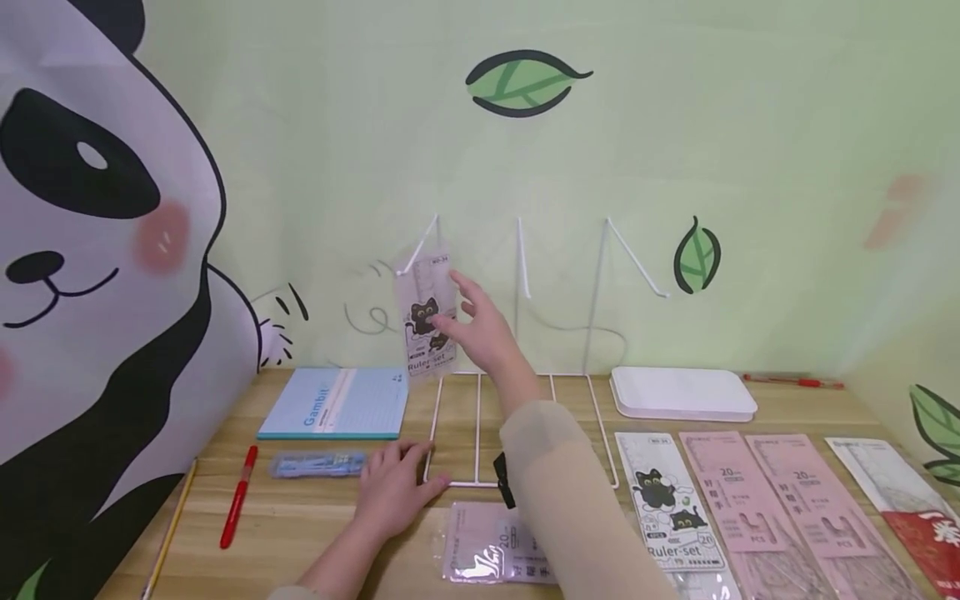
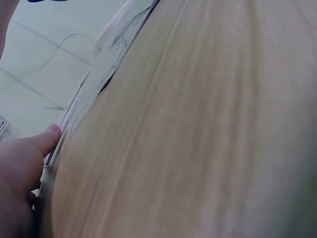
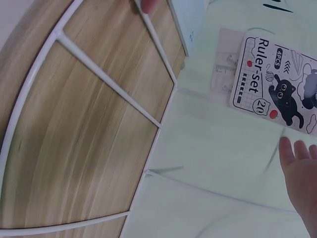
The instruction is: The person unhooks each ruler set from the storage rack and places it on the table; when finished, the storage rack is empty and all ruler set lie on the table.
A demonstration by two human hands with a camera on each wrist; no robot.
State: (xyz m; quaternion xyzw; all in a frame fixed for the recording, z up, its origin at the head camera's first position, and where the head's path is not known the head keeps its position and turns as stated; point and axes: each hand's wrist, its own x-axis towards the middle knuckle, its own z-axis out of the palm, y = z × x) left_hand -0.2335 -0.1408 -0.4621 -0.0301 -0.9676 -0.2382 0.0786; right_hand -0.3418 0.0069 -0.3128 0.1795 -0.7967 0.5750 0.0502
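Note:
A ruler set (image 1: 431,321) with a black cat card hangs from the left hook of a white wire rack (image 1: 478,429). My right hand (image 1: 480,329) is raised beside its right edge, fingers extended; in the right wrist view those fingertips stand apart from the packet. At the rack base's front left corner, my left hand (image 1: 393,487) rests on the table, its thumb by the front wire. Below the rack lies a pink ruler packet (image 1: 483,546), partly covered by my right sleeve. The middle hook (image 1: 523,258) and right hook (image 1: 637,258) stick out bare.
At the left are a blue notebook (image 1: 330,404), a packet of blue pens (image 1: 318,464), a red pen (image 1: 238,497) and a yellow pencil (image 1: 168,533). A white case (image 1: 682,393) lies at the back right. Another cat ruler set (image 1: 667,500) and pink packets (image 1: 753,500) lie at the right.

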